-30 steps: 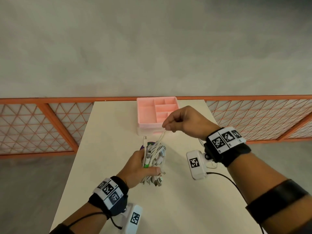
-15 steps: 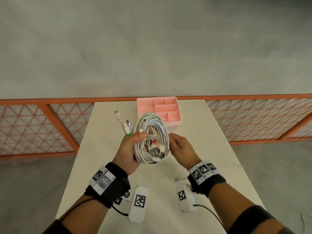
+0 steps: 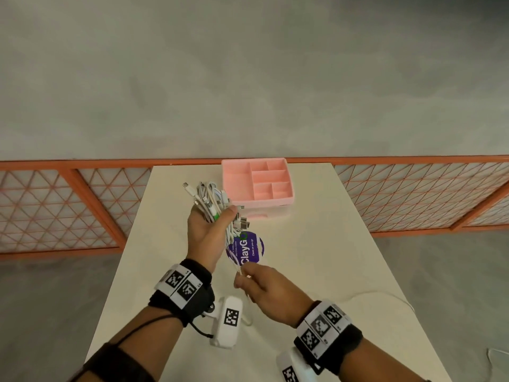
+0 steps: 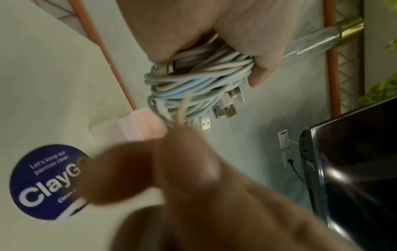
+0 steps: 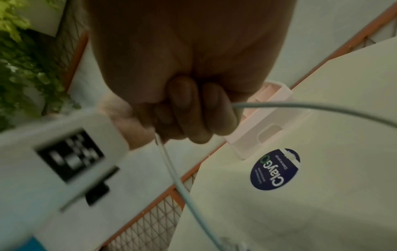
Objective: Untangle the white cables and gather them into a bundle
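My left hand [image 3: 210, 226] grips a coiled bundle of white cables [image 3: 210, 198] above the table; plug ends stick out above and to the right of the fist. In the left wrist view the bundle of white cables [image 4: 197, 79] sits in the curled fingers, with USB plugs [image 4: 225, 108] hanging free. One strand [image 3: 234, 257] runs down from the bundle to my right hand [image 3: 254, 282], which pinches it nearer to me. The right wrist view shows that strand [image 5: 171, 169] passing through the curled fingers [image 5: 189, 108] and trailing off to the right.
A pink divided organiser tray [image 3: 257, 186] stands at the far end of the cream table [image 3: 330, 271], just right of the bundle. A round purple sticker [image 3: 246, 248] lies on the table under the hands. Orange lattice railings [image 3: 55, 208] flank the table.
The left hand has turned and lifted the bundle farther away. The right hand drew back toward me, pulling one strand out of the coil.
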The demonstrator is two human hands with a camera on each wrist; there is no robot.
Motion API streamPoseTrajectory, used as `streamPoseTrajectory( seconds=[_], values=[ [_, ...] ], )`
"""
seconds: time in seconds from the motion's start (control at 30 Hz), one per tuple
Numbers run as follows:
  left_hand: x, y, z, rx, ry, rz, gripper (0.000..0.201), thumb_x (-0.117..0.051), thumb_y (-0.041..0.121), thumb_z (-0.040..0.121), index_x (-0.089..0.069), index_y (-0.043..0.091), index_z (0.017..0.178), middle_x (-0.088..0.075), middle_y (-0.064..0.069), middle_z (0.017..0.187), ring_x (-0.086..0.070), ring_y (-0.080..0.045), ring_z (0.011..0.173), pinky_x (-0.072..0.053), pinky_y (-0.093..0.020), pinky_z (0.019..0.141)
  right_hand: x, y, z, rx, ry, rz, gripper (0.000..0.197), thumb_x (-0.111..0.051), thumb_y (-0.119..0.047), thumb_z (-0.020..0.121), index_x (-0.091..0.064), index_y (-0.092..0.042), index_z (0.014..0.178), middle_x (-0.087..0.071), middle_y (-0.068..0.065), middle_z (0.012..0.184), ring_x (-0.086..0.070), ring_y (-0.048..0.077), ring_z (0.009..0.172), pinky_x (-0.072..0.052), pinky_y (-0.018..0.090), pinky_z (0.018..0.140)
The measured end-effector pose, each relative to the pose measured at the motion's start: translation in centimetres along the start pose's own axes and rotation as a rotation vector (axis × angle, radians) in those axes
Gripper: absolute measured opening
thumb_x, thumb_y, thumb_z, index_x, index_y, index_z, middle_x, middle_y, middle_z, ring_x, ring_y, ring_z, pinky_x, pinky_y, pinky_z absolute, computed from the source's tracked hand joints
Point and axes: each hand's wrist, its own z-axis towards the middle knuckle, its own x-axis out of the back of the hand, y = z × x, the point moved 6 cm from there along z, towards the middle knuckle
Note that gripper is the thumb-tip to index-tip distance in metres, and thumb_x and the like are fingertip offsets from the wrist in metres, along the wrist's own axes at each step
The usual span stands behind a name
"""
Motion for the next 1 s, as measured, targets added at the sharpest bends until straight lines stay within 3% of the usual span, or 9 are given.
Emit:
streamPoseTrajectory(
  seconds=[0.13,0.27,0.33,0.4,0.5,0.63,0.7,0.87,1.0],
  values=[
    [0.3,-1.2,-0.5,0.016,0.003,0.015,0.033,-0.077,0.019,0.082,-0.065,0.008,0.111,-0.075,-0.012,0.1,-0.073,-0.029,0.092,-0.058,-0.049,0.088,2.4,-0.3,0.5,-0.088,0.071,0.198,0.027,-0.05,-0.022,0.098,-0.057,-0.025,0.072,-0.049,-0.008,0.061,-0.047,0.007,0.057,-0.04,0.024,0.06],
    [-0.3,-1.4,-1.2,-0.075,-0.045,0.146,0.046,-0.08,0.018,0.081,-0.057,0.012,0.121,-0.073,-0.006,0.104,-0.072,-0.021,0.094,-0.057,-0.037,0.086,2.9,-1.3,0.3,-0.182,-0.02,0.284,0.025,-0.044,-0.02,0.102,-0.055,-0.012,0.081,-0.056,0.004,0.063,-0.052,0.019,0.048,-0.043,0.032,0.053],
    [-0.4,-1.3,-1.2,-0.095,-0.079,0.191,0.054,-0.08,0.02,0.08,-0.054,0.013,0.126,-0.072,-0.004,0.107,-0.072,-0.018,0.095,-0.058,-0.033,0.083,2.9,-2.4,-0.2,-0.219,-0.122,0.162,0.024,-0.046,-0.027,0.102,-0.059,-0.01,0.092,-0.053,0.003,0.06,-0.045,0.013,0.041,-0.038,0.024,0.046],
    [-0.4,-1.6,-1.1,-0.063,-0.137,0.212,0.053,-0.079,0.017,0.082,-0.053,0.013,0.127,-0.072,-0.004,0.104,-0.073,-0.018,0.091,-0.058,-0.03,0.077,3.5,-3.7,-0.4,-0.193,-0.19,-0.09,0.027,-0.049,-0.031,0.101,-0.063,-0.008,0.097,-0.053,0.0,0.063,-0.044,0.007,0.046,-0.039,0.025,0.052],
    [-0.7,-2.1,-1.5,0.026,-0.247,0.186,0.038,-0.076,0.014,0.085,-0.058,0.01,0.117,-0.073,-0.007,0.094,-0.072,-0.022,0.083,-0.056,-0.035,0.075,5.0,-5.6,0.1,-0.087,-0.219,-0.398,0.029,-0.053,-0.028,0.099,-0.063,-0.005,0.082,-0.056,0.004,0.066,-0.048,0.015,0.057,-0.04,0.033,0.06],
    [-1.8,-2.7,-3.1,0.094,-0.401,0.129,0.041,-0.069,0.031,0.091,-0.061,0.007,0.123,-0.074,-0.012,0.11,-0.071,-0.029,0.103,-0.056,-0.034,0.081,7.4,-7.8,1.0,-0.015,-0.119,-0.538,0.017,-0.063,-0.02,0.091,-0.066,-0.014,0.075,-0.061,-0.004,0.067,-0.055,0.012,0.061,-0.043,0.027,0.058],
    [-2.2,-3.1,-4.0,0.131,-0.444,0.131,0.047,-0.061,0.046,0.093,-0.063,0.011,0.124,-0.074,-0.013,0.111,-0.07,-0.029,0.105,-0.056,-0.035,0.085,8.5,-8.4,1.5,-0.031,-0.1,-0.454,0.015,-0.069,-0.019,0.088,-0.069,-0.017,0.073,-0.062,-0.01,0.063,-0.055,0.005,0.057,-0.042,0.02,0.057],
    [-2.4,-3.5,-4.7,0.244,-0.442,0.13,0.067,-0.048,0.067,0.087,-0.068,0.011,0.117,-0.076,-0.016,0.103,-0.072,-0.033,0.102,-0.055,-0.045,0.094,9.8,-9.2,1.9,-0.025,-0.133,-0.103,0.008,-0.068,-0.003,0.089,-0.073,-0.002,0.082,-0.066,-0.018,0.06,-0.059,-0.006,0.057,-0.041,0.006,0.057],
    [-2.8,-3.8,-4.8,0.247,-0.513,0.128,0.093,-0.048,0.087,0.074,-0.062,0.013,0.129,-0.073,-0.015,0.113,-0.068,-0.032,0.11,-0.047,-0.055,0.104,10.9,-9.1,2.9,-0.029,-0.093,-0.015,0.009,-0.066,0.0,0.089,-0.071,0.008,0.091,-0.063,-0.003,0.06,-0.052,0.0,0.045,-0.038,0.011,0.046]
  ],
)
